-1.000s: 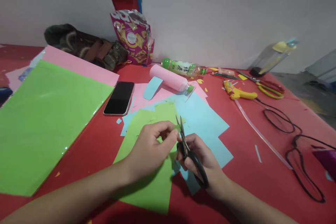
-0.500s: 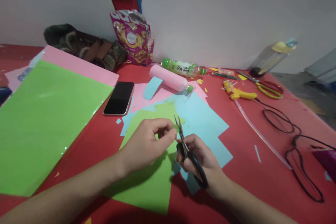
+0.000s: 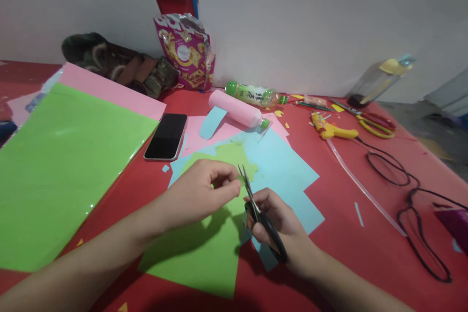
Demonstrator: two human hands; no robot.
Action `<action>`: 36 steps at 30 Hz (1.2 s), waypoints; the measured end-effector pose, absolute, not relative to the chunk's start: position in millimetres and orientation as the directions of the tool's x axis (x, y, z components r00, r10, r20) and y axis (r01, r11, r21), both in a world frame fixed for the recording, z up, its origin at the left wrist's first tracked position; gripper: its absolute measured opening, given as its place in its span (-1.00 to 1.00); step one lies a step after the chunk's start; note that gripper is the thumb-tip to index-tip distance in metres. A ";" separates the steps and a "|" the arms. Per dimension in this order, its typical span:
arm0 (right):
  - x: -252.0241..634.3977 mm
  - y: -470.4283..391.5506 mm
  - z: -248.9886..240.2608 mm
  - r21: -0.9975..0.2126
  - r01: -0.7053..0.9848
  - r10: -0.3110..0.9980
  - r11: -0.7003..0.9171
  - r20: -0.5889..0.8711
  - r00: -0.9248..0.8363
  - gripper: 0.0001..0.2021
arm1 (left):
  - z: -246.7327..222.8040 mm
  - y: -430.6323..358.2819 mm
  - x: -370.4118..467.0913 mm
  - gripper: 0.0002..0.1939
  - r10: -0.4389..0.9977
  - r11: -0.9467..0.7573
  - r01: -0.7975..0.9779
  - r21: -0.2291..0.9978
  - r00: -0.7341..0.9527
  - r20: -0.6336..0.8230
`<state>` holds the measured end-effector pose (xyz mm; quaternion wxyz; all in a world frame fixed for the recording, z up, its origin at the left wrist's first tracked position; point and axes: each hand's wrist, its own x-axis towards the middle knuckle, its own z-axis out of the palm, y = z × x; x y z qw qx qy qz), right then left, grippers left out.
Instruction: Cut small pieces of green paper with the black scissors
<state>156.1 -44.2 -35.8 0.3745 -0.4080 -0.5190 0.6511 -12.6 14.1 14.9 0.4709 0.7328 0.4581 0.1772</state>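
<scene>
My left hand (image 3: 208, 187) pinches a small piece of green paper (image 3: 241, 180) between thumb and fingertips; most of the piece is hidden. My right hand (image 3: 280, 226) is closed around the black handles of a pair of scissors (image 3: 268, 226), with the blades pointing up and slightly apart at the edge of the green piece. Beneath both hands lies a larger green sheet (image 3: 204, 258), partly over light blue paper (image 3: 288, 168). Past them, a pink-wrapped bottle (image 3: 236, 108) rests on its side with a blue paper strip (image 3: 213, 123) against it.
A phone (image 3: 166, 137) lies beside a stack of green and pink sheets (image 3: 73, 165). Behind stand a snack bag (image 3: 186, 53) and a lying green-labelled bottle (image 3: 252, 93). To the right are a yellow glue gun (image 3: 334, 129) with its black cord, larger scissors (image 3: 375, 124) and a clear bottle (image 3: 380, 80).
Both hands have shifted slightly left, along with the scissors and the small green piece. The scissor blades remain slightly apart. The things on the table have stayed put.
</scene>
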 end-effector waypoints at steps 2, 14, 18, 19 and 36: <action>155.9 -44.0 -36.1 -0.982 -0.050 0.912 -0.180 -0.147 -0.383 -0.60 | 16.2 16.0 -13.3 -0.80 0.827 -0.117 0.507 0.854 0.526 -0.199; 154.3 -43.0 -33.1 -0.978 -0.016 0.902 -0.209 -0.186 -0.390 -0.57 | 20.9 19.2 -16.3 -0.79 0.787 -0.053 0.512 0.857 0.550 -0.279; 154.2 -43.7 -33.2 -0.972 -0.022 0.893 -0.232 -0.204 -0.401 -0.57 | 20.8 20.8 -18.3 -0.80 0.754 0.023 0.508 0.861 0.557 -0.349; 154.3 -43.8 -33.3 -0.972 -0.022 0.892 -0.235 -0.206 -0.402 -0.57 | 20.7 21.0 -18.8 -0.81 0.750 0.035 0.509 0.860 0.556 -0.359; 154.5 -44.1 -32.2 -0.967 -0.018 0.884 -0.255 -0.225 -0.410 -0.61 | 25.1 29.8 -25.3 -0.80 0.674 0.088 0.472 0.877 0.620 -0.401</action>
